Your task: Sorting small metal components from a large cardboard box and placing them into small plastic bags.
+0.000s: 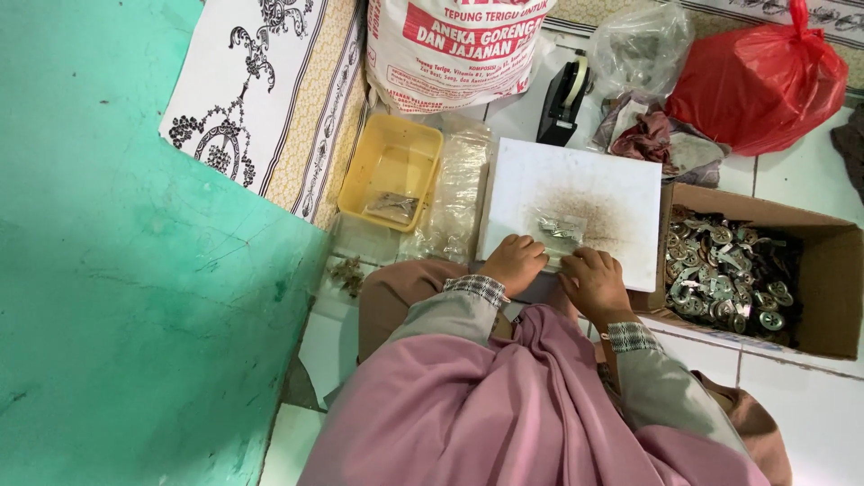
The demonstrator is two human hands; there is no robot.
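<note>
1. The person sat on the tiled floor point(810, 423), looking down over a pink garment point(504, 405) and grey sleeves with checked cuffs.
2. A white board point(621, 184) lay flat ahead of the knees, its middle stained brown.
3. A small clear packet point(560, 229) holding dark metal bits rested on the near part of the board, just beyond both hands.
4. The left hand point(515, 263) sat at the board's near edge, fingers curled together and pressing down at the packet's near-left corner.
5. The right hand point(594, 281) sat just beside it, fingers bent and close together, tips touching the packet's near-right edge. Whether either hand pinched the plastic could not be told.
6. Right of the board, touching it, stood an open cardboard box point(828, 288) filled with small silvery round metal parts point(724, 270).
7. Left of the board lay a stack of clear plastic bags point(454, 193), and left of that a yellow plastic tray point(387, 144) with a small filled packet inside.
8. Far from the board stood a black tape dispenser point(562, 103), a printed white sack point(450, 54), a crumpled clear bag point(641, 45) and a red plastic bag point(760, 81).
9. A patterned cloth point(261, 99) lay far left; a green wall point(117, 270) filled the left side.
</note>
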